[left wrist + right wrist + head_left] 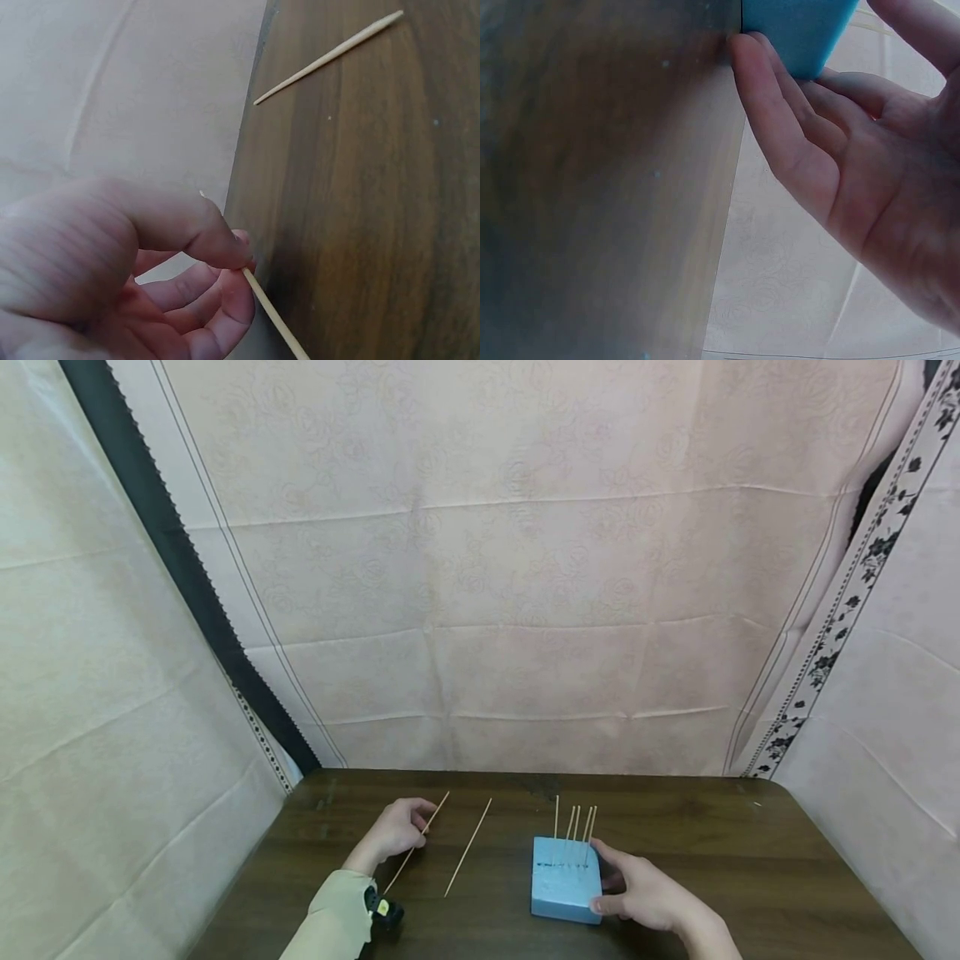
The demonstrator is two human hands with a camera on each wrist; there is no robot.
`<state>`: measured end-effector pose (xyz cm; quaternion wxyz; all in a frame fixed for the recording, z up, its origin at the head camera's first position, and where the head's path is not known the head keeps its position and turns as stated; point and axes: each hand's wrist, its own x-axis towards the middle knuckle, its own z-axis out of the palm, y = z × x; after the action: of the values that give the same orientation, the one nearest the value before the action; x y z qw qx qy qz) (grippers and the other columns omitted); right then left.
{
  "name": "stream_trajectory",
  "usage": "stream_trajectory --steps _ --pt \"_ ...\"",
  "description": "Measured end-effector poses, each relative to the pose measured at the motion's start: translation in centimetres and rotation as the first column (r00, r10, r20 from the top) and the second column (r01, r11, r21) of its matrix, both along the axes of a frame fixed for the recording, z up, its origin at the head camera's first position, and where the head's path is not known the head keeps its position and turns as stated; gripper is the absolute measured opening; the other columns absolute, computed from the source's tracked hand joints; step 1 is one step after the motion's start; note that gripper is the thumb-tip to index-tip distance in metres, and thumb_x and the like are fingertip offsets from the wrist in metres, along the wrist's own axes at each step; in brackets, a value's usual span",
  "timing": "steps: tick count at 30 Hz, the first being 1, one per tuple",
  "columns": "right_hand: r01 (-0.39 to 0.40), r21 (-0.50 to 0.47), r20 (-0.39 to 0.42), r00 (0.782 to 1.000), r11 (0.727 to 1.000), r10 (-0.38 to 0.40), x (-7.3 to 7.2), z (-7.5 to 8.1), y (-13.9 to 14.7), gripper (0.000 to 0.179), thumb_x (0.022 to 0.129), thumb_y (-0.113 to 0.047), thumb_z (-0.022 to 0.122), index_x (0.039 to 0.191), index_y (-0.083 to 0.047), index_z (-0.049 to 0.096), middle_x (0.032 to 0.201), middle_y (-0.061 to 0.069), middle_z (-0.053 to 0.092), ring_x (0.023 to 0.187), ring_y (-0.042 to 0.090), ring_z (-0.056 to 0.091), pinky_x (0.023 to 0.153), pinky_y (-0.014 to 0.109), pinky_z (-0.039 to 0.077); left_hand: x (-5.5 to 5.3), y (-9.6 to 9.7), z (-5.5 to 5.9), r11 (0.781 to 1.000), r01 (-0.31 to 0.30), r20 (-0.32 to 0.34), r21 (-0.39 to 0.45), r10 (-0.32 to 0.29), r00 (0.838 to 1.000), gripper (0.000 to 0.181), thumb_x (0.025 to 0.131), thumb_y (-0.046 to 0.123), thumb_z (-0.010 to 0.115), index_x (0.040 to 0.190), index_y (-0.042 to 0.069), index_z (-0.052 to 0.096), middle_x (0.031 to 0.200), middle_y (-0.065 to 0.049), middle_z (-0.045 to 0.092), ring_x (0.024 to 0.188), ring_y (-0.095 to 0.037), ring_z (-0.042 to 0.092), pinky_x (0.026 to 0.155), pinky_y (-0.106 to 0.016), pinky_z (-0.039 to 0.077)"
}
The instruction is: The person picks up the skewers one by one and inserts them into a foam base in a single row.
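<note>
My left hand (400,828) pinches a thin wooden skewer (400,869) between thumb and fingers, with the stick slanting over the left of the table. A second skewer (468,847) lies on the wood to its right; in the left wrist view this loose skewer (330,57) is at the top. My right hand (648,893) grips a light blue block (564,889) from its right side, thumb at the near corner and fingers along the far side. Several skewers (557,818) stand upright in a row of holes across the block's top.
The dark brown wooden table (480,935) ends at a straight far edge with rounded corners. Pale patterned cloth (525,610) hangs behind it, and more cloth hangs at the left and right. A black device (384,910) is strapped at the left wrist.
</note>
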<state>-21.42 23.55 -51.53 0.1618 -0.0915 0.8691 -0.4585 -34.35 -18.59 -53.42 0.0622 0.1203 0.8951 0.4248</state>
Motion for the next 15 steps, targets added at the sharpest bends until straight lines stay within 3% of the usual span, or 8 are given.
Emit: stream_trajectory --steps 6,15 --pt "0.001 0.001 0.004 1.0 1.0 -0.001 0.01 0.03 0.0 0.099 0.086 -0.017 0.091 0.162 0.009 0.033 0.141 0.033 0.06 0.114 0.04 0.069 0.075 0.049 0.062 -0.11 -0.05 -0.18 0.998 -0.042 -0.012 0.037 0.042 0.999 0.049 0.078 -0.014 0.072 0.125 -0.001 0.073 0.084 -0.007 0.063 0.07 -0.02 0.059 0.06 -0.032 0.048" --pt "-0.01 0.001 -0.012 1.0 1.0 0.01 0.01 -0.05 0.08 0.1 0.085 -0.017 0.091 0.162 0.009 0.032 0.139 0.032 0.062 0.113 0.039 0.07 0.074 0.048 0.062 -0.04 -0.19 0.06 0.975 -0.106 -0.005 0.194 0.109 0.994 0.031 0.087 -0.006 0.067 0.118 -0.007 0.073 0.084 -0.006 0.068 0.067 -0.019 0.064 0.06 -0.033 0.057"
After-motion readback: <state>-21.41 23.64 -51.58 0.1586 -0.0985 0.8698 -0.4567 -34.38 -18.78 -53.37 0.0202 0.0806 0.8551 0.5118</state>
